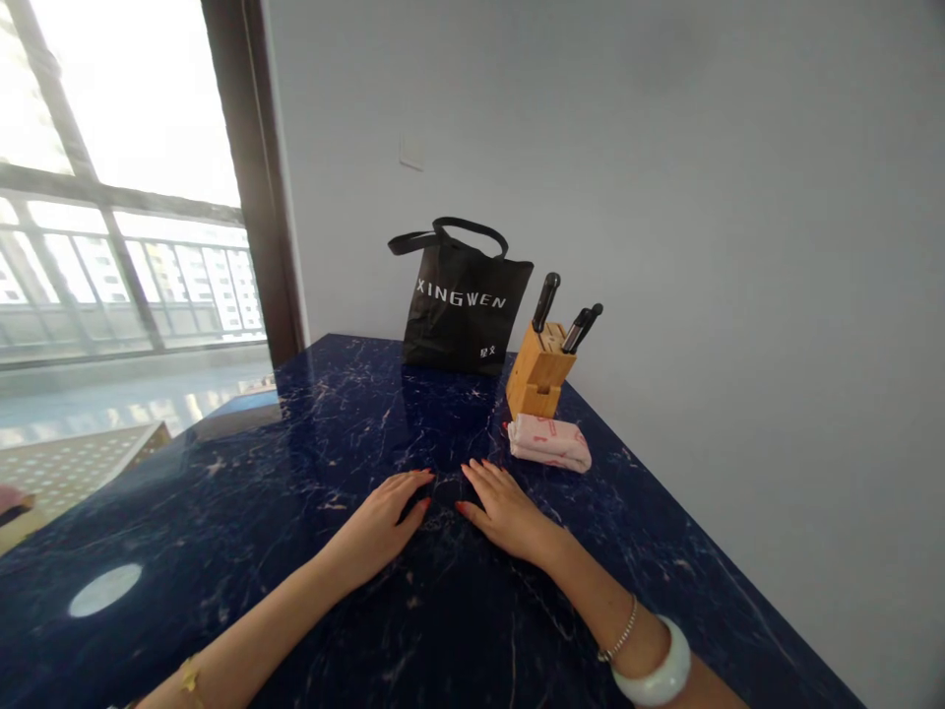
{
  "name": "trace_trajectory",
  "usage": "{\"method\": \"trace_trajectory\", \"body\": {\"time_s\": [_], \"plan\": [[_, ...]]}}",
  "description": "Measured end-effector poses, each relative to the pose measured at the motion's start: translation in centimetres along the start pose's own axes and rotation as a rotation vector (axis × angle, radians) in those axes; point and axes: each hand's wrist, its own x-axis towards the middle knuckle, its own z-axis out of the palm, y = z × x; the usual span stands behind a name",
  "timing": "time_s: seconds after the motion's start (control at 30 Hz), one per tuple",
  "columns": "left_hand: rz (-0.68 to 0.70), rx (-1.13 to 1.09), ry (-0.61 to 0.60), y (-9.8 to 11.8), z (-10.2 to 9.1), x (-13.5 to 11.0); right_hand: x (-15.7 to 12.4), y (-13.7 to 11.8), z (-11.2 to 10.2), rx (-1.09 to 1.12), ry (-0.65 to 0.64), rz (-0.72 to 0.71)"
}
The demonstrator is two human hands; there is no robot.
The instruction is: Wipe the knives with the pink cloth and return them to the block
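My left hand (385, 514) rests palm down on the dark blue marbled table (295, 512), its thumb apart from the fingers and nothing in it. Across a small gap, my right hand (505, 504) lies flat on the same surface, also holding nothing. Just beyond the right hand is a folded pink-and-white cloth (549, 442). Behind that cloth stands a wooden knife block (541, 369) with several black-handled knives (546, 301) in its slots. A black tote bag (465, 313) lettered "XINGWEN" stands upright farther back, its handles up.
A grey wall (701, 246) runs behind the bag and along the table's right side. To the left are a large window (125, 197) and a perforated light panel (81, 458) below the table edge. A white oval patch (104, 591) shows on the tabletop at lower left.
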Motion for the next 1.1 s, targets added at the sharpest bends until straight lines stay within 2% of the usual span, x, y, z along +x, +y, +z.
{"method": "trace_trajectory", "body": {"time_s": [0.3, 1.1], "plan": [[-0.027, 0.053, -0.010, -0.49, 0.01, -0.08, -0.17, -0.35, 0.04, -0.015, 0.011, -0.003], [-0.047, 0.071, -0.067, -0.14, 0.13, -0.07, -0.27, -0.39, 0.13, -0.023, 0.012, 0.006]]}}
